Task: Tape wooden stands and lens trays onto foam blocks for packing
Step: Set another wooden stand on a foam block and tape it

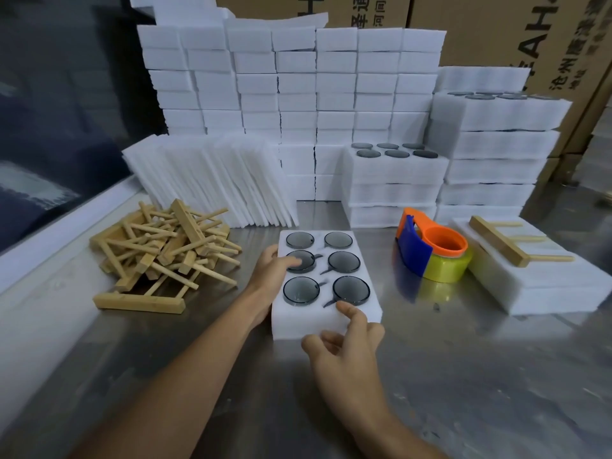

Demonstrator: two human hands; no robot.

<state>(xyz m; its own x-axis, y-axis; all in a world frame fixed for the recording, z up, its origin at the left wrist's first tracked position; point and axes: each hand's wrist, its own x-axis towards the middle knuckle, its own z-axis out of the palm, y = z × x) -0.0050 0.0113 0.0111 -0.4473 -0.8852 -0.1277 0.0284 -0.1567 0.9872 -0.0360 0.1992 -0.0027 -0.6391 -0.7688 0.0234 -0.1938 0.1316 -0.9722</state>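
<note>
A white foam lens tray (326, 321) with several round grey lenses lies on the steel table in front of me. My left hand (276, 271) holds its left side, the thumb lying on a middle-left lens. My right hand (344, 346) is at the tray's near edge, its index finger touching the top by the near-right lens, the other fingers loosely curled. A heap of wooden stands (162, 253) lies to the left. The orange and blue tape dispenser (430, 250) with yellowish tape stands to the right. One wooden stand (506, 241) lies on a foam block (543, 283) at far right.
Thin foam sheets (212, 180) lean against tall stacks of foam blocks (298, 94) at the back. Stacked lens trays (394, 180) and taller tray stacks (493, 144) stand behind the dispenser. Cardboard boxes (516, 28) fill the background. A white rail (66, 223) borders the table's left edge.
</note>
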